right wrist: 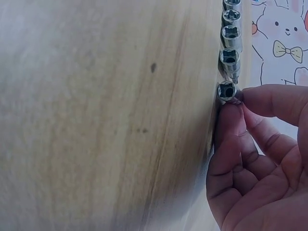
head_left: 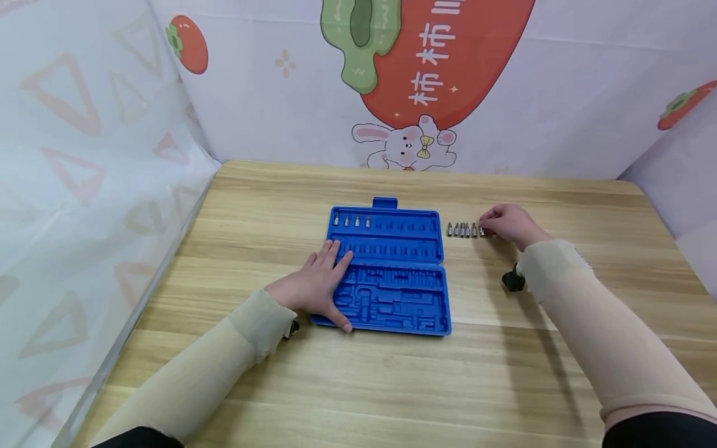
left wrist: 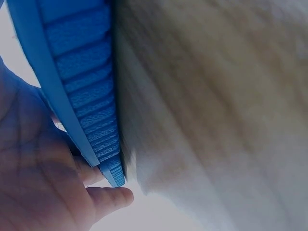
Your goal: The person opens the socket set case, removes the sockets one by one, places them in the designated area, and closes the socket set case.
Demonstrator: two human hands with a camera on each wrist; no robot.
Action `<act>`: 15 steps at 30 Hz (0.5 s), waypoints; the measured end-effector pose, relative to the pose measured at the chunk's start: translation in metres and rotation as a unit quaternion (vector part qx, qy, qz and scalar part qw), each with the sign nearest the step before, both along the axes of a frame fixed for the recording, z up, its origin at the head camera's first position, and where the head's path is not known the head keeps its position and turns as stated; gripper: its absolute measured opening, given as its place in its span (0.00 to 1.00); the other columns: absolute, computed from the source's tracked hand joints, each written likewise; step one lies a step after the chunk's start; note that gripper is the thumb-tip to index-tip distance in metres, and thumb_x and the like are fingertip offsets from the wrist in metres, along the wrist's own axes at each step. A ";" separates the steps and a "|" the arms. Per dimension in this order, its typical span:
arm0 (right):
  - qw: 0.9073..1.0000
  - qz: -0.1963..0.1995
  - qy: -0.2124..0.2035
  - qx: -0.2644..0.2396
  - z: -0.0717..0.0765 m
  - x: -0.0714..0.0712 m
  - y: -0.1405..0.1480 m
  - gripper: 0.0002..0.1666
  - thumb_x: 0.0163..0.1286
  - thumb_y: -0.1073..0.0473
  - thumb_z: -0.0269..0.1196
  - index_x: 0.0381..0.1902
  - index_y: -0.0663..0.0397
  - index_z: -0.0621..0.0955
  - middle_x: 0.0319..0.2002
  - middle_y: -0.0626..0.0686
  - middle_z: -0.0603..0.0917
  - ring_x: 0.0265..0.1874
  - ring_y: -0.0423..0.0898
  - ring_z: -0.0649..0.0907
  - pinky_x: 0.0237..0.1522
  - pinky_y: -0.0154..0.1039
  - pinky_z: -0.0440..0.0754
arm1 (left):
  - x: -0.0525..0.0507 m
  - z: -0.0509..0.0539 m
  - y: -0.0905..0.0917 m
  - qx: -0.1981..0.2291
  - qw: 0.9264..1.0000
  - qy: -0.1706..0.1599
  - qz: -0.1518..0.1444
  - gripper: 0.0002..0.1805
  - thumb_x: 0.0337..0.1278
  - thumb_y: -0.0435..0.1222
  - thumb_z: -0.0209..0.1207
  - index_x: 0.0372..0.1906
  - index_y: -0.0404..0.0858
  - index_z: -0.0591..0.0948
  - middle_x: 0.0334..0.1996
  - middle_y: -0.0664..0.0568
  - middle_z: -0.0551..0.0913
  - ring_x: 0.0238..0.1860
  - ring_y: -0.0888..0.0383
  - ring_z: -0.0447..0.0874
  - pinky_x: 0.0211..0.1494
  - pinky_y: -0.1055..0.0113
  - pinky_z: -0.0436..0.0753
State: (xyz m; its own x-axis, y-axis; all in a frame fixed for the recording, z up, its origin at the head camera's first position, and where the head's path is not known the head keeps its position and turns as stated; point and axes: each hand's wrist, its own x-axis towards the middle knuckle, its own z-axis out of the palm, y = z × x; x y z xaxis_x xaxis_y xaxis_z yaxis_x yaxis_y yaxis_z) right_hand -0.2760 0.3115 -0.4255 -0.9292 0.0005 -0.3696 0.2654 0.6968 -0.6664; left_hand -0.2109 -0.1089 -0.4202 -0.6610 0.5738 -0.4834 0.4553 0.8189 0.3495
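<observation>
A blue plastic tool case [head_left: 411, 235] lies unfolded on the table, its moulded slots facing up. Several small silver bit sockets [head_left: 357, 221] stand in the upper left slots. My left hand [head_left: 313, 283] rests on the case's left side with fingers spread; the left wrist view shows the palm [left wrist: 43, 163] beside the case's ribbed edge [left wrist: 91, 96]. To the right of the case, my right hand [head_left: 512, 223] pinches the rightmost bit socket [right wrist: 227, 90] between thumb and fingertips. Several more bit sockets [head_left: 462, 230] form a row just left of it.
The wooden table [head_left: 392, 386] carries the case and the loose row. A printed cloth [head_left: 269, 106] hangs behind its far edge, and white cloth [head_left: 84, 186] borders the left side. A dark wrist camera [head_left: 513, 280] sits under my right wrist.
</observation>
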 end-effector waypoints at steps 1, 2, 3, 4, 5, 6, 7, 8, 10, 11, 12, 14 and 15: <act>1.000 0.001 0.000 0.001 0.000 0.000 0.000 0.18 0.78 0.59 0.60 0.53 0.73 0.78 0.38 0.55 0.85 0.33 0.40 0.80 0.35 0.36 0.79 | 0.000 -0.001 0.000 -0.001 1.000 0.002 0.000 0.82 0.33 0.70 0.75 0.84 0.39 0.37 0.82 0.39 0.25 0.80 0.44 0.17 0.80 0.45 0.33; 1.000 0.002 0.000 0.004 0.000 0.000 0.000 0.18 0.78 0.59 0.60 0.53 0.73 0.79 0.38 0.54 0.86 0.33 0.40 0.80 0.35 0.36 0.79 | 0.000 -0.001 0.000 -0.001 1.000 0.002 0.000 0.82 0.33 0.70 0.76 0.84 0.39 0.37 0.82 0.39 0.26 0.80 0.44 0.17 0.80 0.45 0.33; 1.000 0.004 0.000 0.007 0.000 0.000 0.000 0.18 0.78 0.59 0.60 0.53 0.73 0.79 0.38 0.55 0.86 0.33 0.41 0.80 0.36 0.37 0.79 | 0.000 -0.001 0.000 -0.001 1.000 0.002 -0.001 0.82 0.33 0.70 0.76 0.84 0.39 0.37 0.82 0.39 0.26 0.80 0.44 0.17 0.80 0.45 0.33; 1.000 0.006 0.001 0.009 0.000 0.000 0.000 0.18 0.78 0.59 0.59 0.52 0.73 0.79 0.38 0.55 0.86 0.33 0.41 0.81 0.36 0.37 0.79 | 0.000 -0.001 0.000 -0.001 1.000 0.002 -0.001 0.82 0.33 0.70 0.76 0.84 0.39 0.38 0.82 0.39 0.26 0.80 0.44 0.17 0.80 0.45 0.33; 1.000 0.007 0.001 0.012 0.000 0.000 0.000 0.18 0.78 0.59 0.59 0.53 0.73 0.79 0.38 0.55 0.86 0.33 0.41 0.81 0.37 0.37 0.79 | 0.000 -0.001 0.000 -0.001 1.000 0.002 0.000 0.82 0.33 0.70 0.76 0.84 0.39 0.38 0.82 0.39 0.26 0.80 0.44 0.17 0.80 0.45 0.33; 1.000 0.010 0.001 0.016 0.001 0.000 0.000 0.19 0.78 0.58 0.59 0.53 0.73 0.79 0.39 0.56 0.86 0.34 0.42 0.81 0.37 0.38 0.80 | 0.000 -0.001 0.000 -0.001 1.000 0.002 0.000 0.82 0.33 0.70 0.76 0.84 0.39 0.38 0.82 0.39 0.26 0.80 0.44 0.17 0.80 0.45 0.33; 1.000 0.011 0.001 0.018 0.001 0.000 -0.001 0.19 0.78 0.58 0.59 0.53 0.73 0.79 0.39 0.56 0.86 0.34 0.42 0.81 0.38 0.38 0.80 | 0.000 -0.001 0.000 -0.001 1.000 0.002 -0.001 0.82 0.33 0.70 0.75 0.84 0.39 0.38 0.82 0.39 0.26 0.80 0.44 0.17 0.80 0.45 0.33; 1.000 0.012 0.000 0.020 0.001 0.000 -0.001 0.19 0.78 0.58 0.59 0.53 0.73 0.79 0.40 0.57 0.86 0.35 0.43 0.81 0.39 0.39 0.80 | 0.000 0.000 0.000 -0.001 1.000 0.003 -0.001 0.82 0.34 0.70 0.75 0.84 0.39 0.37 0.82 0.39 0.26 0.80 0.44 0.17 0.80 0.45 0.33; 1.000 0.013 -0.001 0.025 0.002 0.000 -0.001 0.19 0.79 0.58 0.59 0.53 0.73 0.79 0.40 0.57 0.86 0.36 0.45 0.82 0.40 0.41 0.80 | 0.000 0.000 0.000 -0.002 1.000 0.002 -0.001 0.82 0.34 0.70 0.75 0.84 0.39 0.37 0.82 0.39 0.26 0.80 0.44 0.17 0.80 0.45 0.33; 1.000 0.014 -0.002 0.027 0.002 0.001 -0.002 0.19 0.79 0.58 0.59 0.53 0.73 0.79 0.40 0.58 0.86 0.37 0.46 0.82 0.41 0.41 0.79 | 0.000 0.000 0.000 -0.002 1.000 0.002 -0.002 0.82 0.34 0.70 0.75 0.84 0.39 0.37 0.82 0.39 0.26 0.80 0.43 0.17 0.80 0.45 0.33; 0.999 0.015 -0.003 0.029 0.003 0.001 -0.002 0.20 0.79 0.57 0.59 0.53 0.72 0.79 0.41 0.58 0.86 0.38 0.47 0.82 0.41 0.42 0.79 | 0.000 0.000 0.000 -0.002 1.000 0.002 -0.002 0.82 0.34 0.70 0.75 0.84 0.39 0.37 0.82 0.39 0.25 0.80 0.43 0.17 0.79 0.45 0.33; 0.999 0.017 -0.005 0.033 0.003 0.001 -0.003 0.20 0.79 0.57 0.59 0.53 0.72 0.79 0.41 0.58 0.85 0.39 0.49 0.82 0.43 0.44 0.79 | 0.000 0.000 0.000 -0.002 1.000 0.002 -0.002 0.82 0.34 0.70 0.75 0.84 0.39 0.37 0.82 0.39 0.25 0.80 0.43 0.17 0.79 0.45 0.33; 0.999 0.018 -0.006 0.036 0.004 0.002 -0.003 0.20 0.79 0.57 0.59 0.53 0.72 0.79 0.41 0.58 0.85 0.39 0.49 0.82 0.43 0.44 0.79 | 0.000 0.001 0.000 -0.003 1.000 0.001 -0.001 0.82 0.34 0.70 0.76 0.84 0.39 0.37 0.82 0.39 0.25 0.80 0.43 0.17 0.79 0.45 0.33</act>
State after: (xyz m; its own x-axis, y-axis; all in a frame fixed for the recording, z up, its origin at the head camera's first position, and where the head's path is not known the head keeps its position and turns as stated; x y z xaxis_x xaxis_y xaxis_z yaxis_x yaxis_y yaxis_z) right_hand -0.2743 0.3086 -0.4217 -0.9249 -0.0066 -0.3802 0.2460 0.7520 -0.6116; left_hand -0.2106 -0.1086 -0.4196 -0.6610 0.5730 -0.4846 0.4582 0.8196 0.3440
